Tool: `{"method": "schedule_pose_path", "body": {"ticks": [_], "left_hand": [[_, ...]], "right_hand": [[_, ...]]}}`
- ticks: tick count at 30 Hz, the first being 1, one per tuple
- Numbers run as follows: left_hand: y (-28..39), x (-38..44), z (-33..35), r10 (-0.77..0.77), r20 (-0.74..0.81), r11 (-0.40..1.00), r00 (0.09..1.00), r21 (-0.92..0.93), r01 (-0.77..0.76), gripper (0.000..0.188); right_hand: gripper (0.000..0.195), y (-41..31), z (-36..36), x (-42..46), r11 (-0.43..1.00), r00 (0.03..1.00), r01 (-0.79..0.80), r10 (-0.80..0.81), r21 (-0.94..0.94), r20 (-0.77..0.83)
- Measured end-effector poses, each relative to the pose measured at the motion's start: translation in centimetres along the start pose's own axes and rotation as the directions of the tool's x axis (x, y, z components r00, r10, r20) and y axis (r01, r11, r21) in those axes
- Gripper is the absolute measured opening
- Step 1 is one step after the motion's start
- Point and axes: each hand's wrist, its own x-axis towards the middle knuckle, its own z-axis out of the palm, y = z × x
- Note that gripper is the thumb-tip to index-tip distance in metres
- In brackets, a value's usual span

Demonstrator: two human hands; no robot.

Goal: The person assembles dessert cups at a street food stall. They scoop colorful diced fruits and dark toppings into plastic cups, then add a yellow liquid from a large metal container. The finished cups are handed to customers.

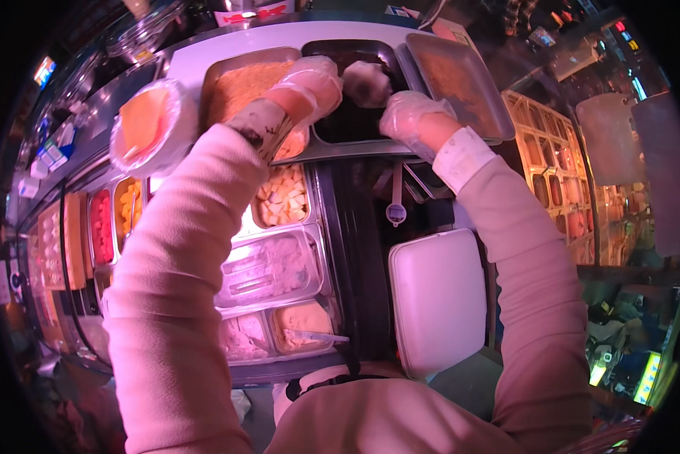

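Note:
My left hand [311, 88], in a thin clear plastic glove, is over the left side of a metal tray of dark crumbs or powder [345, 127]. A pale, rounded lump dusted with dark specks [368, 84] lies in that tray between my hands. At the tray's right edge is my right hand [411, 116], gloved the same way, with its fingers curled. Neither hand's fingertips show clearly, so I cannot tell whether they hold anything. To the left is a tray of light brown crumbs [246, 79], and to the right another tray of brown powder [453, 85].
A plastic-lined round container [172, 127] stands at the left. Nearer me are a pan of diced pale pieces [283, 196], a clear-lidded pan [271, 267] and a pan with a spatula [306, 326]. Right of these are a measuring spoon [396, 213] and a white lidded box [442, 301].

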Motion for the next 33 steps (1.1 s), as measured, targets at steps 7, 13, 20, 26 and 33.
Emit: {"method": "schedule_pose_path", "body": {"ticks": [7,13,20,26,33], "left_hand": [[6.9,1.5,-0.9,-0.022,0.488,0.914,0.872,0.363,-0.18,0.015],[8.2,0.9,1.3,-0.027,0.476,0.845,0.879,0.481,-0.234,0.02],[6.0,-1.5,1.5,-0.047,0.269,0.93,0.962,0.363,-0.055,0.029],[5.2,1.5,0.5,-0.001,0.034,0.96,0.999,0.278,-0.009,0.028],[2.4,2.8,-4.2,0.222,0.067,0.887,0.973,0.4,-0.231,0.037]], "right_hand": [[0.042,0.0,-0.5,-0.1,0.868,0.924,-0.374,0.318,0.327,0.213],[0.05,0.7,2.8,3.5,0.666,0.831,-0.552,0.489,0.501,0.265],[0.032,-0.4,4.4,4.5,1.0,0.988,-0.023,0.022,0.006,0.154],[0.024,5.4,7.6,9.0,0.86,0.927,-0.101,0.264,0.501,-0.267],[0.017,3.9,-3.3,0.1,0.531,0.966,-0.091,-0.16,-0.843,-0.205]]}}
